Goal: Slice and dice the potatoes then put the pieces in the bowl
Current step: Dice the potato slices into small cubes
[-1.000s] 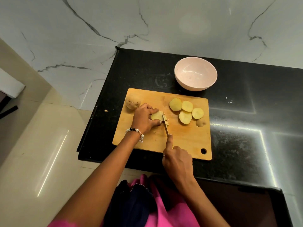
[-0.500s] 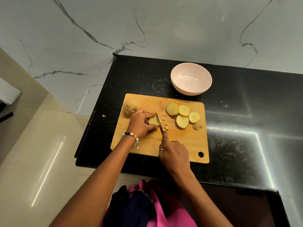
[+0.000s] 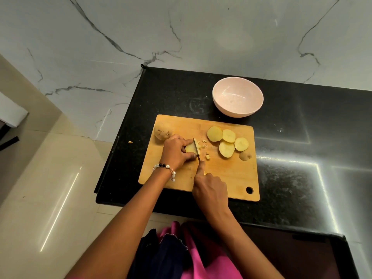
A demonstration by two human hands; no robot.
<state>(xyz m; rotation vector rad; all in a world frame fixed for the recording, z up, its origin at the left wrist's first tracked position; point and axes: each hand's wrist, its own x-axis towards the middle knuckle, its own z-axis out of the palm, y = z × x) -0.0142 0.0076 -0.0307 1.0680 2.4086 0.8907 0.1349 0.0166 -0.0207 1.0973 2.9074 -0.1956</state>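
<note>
Our right hand (image 3: 210, 191) grips the knife (image 3: 196, 148), forefinger along its spine; our left hand (image 3: 176, 151) pinches a potato slice (image 3: 190, 148) against the blade on the cutting board (image 3: 227, 176). Diced bits (image 3: 205, 147) beside it, round slices (image 3: 227, 140) further right, bowl (image 3: 238, 97) behind.

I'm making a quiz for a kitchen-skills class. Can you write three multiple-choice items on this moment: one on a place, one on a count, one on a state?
1. Where does the whole potato lie?
A. In the bowl
B. On the board's far left corner
C. On the floor

2. How many round slices lie flat to the right of the knife?
A. Four
B. One
C. Nine

3. What is in the bowl?
A. Diced potato
B. Water
C. Nothing

Answers: 1 B, it rests on the cutting board beyond the left hand. 2 A, four yellow rounds overlap there. 3 C, its pink inside is bare.
</note>
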